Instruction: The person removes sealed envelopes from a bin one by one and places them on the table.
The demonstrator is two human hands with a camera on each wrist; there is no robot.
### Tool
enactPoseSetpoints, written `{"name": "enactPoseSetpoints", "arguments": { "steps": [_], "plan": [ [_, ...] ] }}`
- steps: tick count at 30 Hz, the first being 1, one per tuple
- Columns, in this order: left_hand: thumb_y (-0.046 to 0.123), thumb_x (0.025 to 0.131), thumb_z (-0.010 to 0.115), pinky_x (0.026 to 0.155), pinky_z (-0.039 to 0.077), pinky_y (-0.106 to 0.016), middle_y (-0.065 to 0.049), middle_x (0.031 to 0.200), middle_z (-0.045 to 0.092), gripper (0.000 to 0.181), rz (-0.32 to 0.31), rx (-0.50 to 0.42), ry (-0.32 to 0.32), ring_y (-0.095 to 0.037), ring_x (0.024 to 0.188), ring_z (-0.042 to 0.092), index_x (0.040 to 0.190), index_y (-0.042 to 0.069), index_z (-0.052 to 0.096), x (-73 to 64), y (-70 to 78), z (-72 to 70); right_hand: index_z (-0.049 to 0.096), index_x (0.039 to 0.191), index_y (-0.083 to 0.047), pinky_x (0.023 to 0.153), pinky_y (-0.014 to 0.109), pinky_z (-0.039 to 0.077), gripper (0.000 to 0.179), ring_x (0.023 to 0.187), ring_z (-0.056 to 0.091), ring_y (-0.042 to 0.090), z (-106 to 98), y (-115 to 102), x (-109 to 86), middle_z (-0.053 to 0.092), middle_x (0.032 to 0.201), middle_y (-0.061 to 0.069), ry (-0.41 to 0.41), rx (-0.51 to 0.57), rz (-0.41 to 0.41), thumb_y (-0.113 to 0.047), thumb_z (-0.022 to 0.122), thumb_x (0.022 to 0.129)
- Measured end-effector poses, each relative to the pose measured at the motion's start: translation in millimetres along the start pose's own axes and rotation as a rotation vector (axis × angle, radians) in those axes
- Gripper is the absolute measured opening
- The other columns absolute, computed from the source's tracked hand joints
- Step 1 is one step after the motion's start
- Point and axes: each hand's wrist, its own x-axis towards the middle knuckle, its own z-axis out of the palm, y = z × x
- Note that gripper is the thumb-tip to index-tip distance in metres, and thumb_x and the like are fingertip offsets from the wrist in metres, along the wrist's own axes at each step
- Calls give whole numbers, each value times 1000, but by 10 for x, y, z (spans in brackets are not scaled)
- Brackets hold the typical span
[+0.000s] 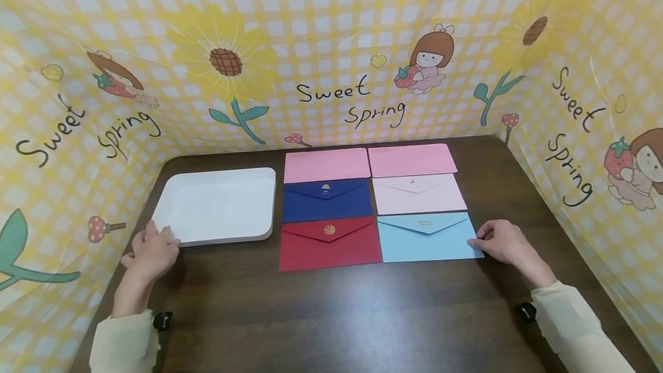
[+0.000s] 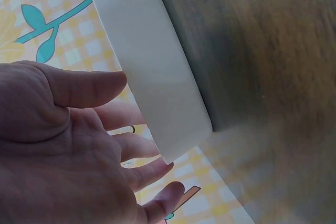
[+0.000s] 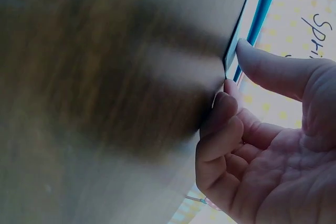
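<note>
A white shallow tray [image 1: 223, 206] lies at the left of the dark table. My left hand [image 1: 152, 249] rests at its near left corner. In the left wrist view, the thumb of that hand [image 2: 68, 140] touches the rim of the tray wall [image 2: 157, 72], and the fingers, spread and fairly straight, reach along it. My right hand [image 1: 510, 243] pinches the near right corner of a light blue envelope [image 1: 427, 240]. In the right wrist view, the right hand's thumb [image 3: 262, 69] lies on the envelope's face, with the index fingertip at its edge and the other fingers curled.
Beside the light blue envelope lies a red envelope [image 1: 328, 246]. Behind them are a navy envelope [image 1: 326, 203] and a pale pink envelope [image 1: 419, 197]. Two pink envelopes [image 1: 326, 166] form the back row. Yellow checked cloth [image 1: 331, 45] walls the table [image 1: 311, 315] on three sides.
</note>
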Motion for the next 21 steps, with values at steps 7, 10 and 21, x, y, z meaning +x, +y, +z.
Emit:
{"name": "enactPoseSetpoints", "arguments": {
  "steps": [7, 10, 21],
  "plan": [
    [16, 109, 37, 100, -2, -88, -48, 156, -16, 59, -6, 4, 3, -70, 142, -11, 148, -25, 21, 14, 18, -29, 68, 97, 5, 72, 45, 51, 30, 81, 58, 32, -17, -15, 28, 66, 87, 15, 2, -16, 20, -23, 80, 94],
    [18, 109, 37, 100, -1, -88, -48, 157, -16, 60, -5, 3, 2, -69, 143, -12, 148, -24, 22, 22, 17, -24, 69, 95, 3, 72, 46, 50, 29, 82, 58, 32, -38, -30, 27, 66, 86, 13, -2, -32, 25, -24, 80, 94],
    [17, 109, 39, 100, -2, -88, -48, 157, -16, 60, -7, -2, 2, -69, 143, -12, 149, -24, 22, 4, 17, -4, 71, 88, 0, 71, 45, 49, 29, 81, 58, 31, -64, -42, 17, 66, 84, 12, -18, -50, 36, -27, 78, 95]
  ]
}}
